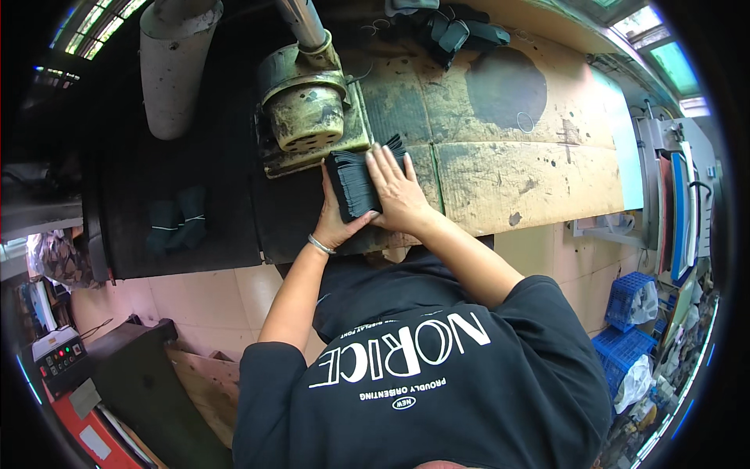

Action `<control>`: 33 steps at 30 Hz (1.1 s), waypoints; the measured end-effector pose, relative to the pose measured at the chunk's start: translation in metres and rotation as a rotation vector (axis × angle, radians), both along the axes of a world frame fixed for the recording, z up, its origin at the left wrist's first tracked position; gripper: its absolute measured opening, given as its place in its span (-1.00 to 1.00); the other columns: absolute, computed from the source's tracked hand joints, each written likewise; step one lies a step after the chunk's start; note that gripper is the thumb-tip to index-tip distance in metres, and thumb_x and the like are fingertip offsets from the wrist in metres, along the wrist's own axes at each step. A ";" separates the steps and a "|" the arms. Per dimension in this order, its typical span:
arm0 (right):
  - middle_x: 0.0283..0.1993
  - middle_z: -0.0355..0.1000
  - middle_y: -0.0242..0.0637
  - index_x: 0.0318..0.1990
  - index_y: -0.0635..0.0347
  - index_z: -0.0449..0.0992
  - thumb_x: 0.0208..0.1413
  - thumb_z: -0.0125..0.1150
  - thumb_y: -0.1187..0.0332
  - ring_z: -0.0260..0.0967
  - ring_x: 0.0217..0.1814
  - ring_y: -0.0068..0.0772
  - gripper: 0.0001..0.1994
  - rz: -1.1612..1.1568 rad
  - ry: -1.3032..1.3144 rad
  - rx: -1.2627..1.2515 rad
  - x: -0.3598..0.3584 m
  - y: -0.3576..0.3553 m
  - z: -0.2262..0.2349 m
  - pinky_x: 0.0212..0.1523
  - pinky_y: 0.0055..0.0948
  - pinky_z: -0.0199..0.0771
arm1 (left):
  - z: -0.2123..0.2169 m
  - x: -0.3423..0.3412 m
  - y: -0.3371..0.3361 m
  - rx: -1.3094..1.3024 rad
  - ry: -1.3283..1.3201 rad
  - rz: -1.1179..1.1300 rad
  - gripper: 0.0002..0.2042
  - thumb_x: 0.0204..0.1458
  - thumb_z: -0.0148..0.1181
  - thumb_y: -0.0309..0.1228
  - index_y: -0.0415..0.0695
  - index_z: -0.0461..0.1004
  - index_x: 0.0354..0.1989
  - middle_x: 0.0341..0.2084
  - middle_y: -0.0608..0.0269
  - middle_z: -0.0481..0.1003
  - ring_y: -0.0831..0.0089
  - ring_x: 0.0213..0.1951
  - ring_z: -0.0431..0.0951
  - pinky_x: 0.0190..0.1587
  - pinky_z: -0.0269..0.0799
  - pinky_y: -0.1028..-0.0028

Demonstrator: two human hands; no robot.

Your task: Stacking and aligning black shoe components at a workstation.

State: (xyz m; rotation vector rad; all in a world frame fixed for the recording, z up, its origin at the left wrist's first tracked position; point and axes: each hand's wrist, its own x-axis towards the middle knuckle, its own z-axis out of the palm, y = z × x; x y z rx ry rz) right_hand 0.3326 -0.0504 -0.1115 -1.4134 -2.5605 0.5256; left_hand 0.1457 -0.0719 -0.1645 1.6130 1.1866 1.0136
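Note:
A thick stack of thin dark pieces (355,184), their edges fanned in layers, stands at the table's near edge, just in front of the machine. My left hand (334,215) wraps its left side, thumb across the near end and fingers up along the outer face; a bracelet circles that wrist. Against the right side lies my right hand (397,191), fingers stretched forward and pressing the stack toward my left. Between both hands the stack is clasped. The material of the pieces is hard to make out.
A stained machine head (305,113) with a perforated round cover stands just beyond my hands. Left of it hangs a pale duct (176,74). Tied dark bundles (178,219) lie on the black left surface, more dark bundles (457,35) at the back. Stained cardboard (500,176) covers the right side.

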 end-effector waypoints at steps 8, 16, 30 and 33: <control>0.49 -0.14 -0.01 0.40 0.32 -0.12 -0.30 0.41 0.07 -0.23 0.55 -0.13 0.12 0.039 0.059 0.055 -0.003 0.002 -0.005 0.44 0.14 -0.34 | 0.007 0.009 0.000 -0.068 -0.055 -0.050 0.29 -0.26 0.49 -0.32 -0.15 -0.60 0.40 0.35 -0.15 -0.04 0.11 0.36 0.08 0.34 0.06 0.29; 0.51 -0.26 0.00 0.40 0.25 -0.05 -0.11 0.35 0.19 -0.36 0.57 -0.07 -0.06 -0.038 -0.064 0.030 0.035 -0.023 0.013 0.44 0.13 -0.36 | -0.001 0.008 -0.001 0.007 0.018 0.061 0.22 -0.26 0.50 -0.33 -0.25 -0.45 0.41 0.37 -0.16 -0.11 0.11 0.39 -0.02 0.38 -0.06 0.30; 0.49 -0.13 -0.10 0.36 0.16 0.09 0.04 0.18 0.25 -0.21 0.53 -0.10 -0.29 -0.042 -0.067 0.194 0.055 -0.017 -0.019 0.44 0.04 -0.24 | 0.005 0.021 -0.004 0.003 -0.032 0.139 0.20 -0.22 0.47 -0.39 -0.19 -0.48 0.41 0.32 -0.15 0.03 0.14 0.30 0.20 0.30 0.15 0.31; 0.49 -0.14 -0.04 0.36 0.32 0.05 -0.02 0.05 0.38 -0.26 0.55 -0.11 -0.29 -0.101 -0.108 0.164 0.030 -0.027 0.003 0.45 0.05 -0.36 | 0.009 0.022 -0.006 -0.004 0.021 0.151 0.24 -0.26 0.49 -0.39 -0.18 -0.52 0.40 0.32 -0.16 0.04 0.14 0.31 0.19 0.29 0.15 0.32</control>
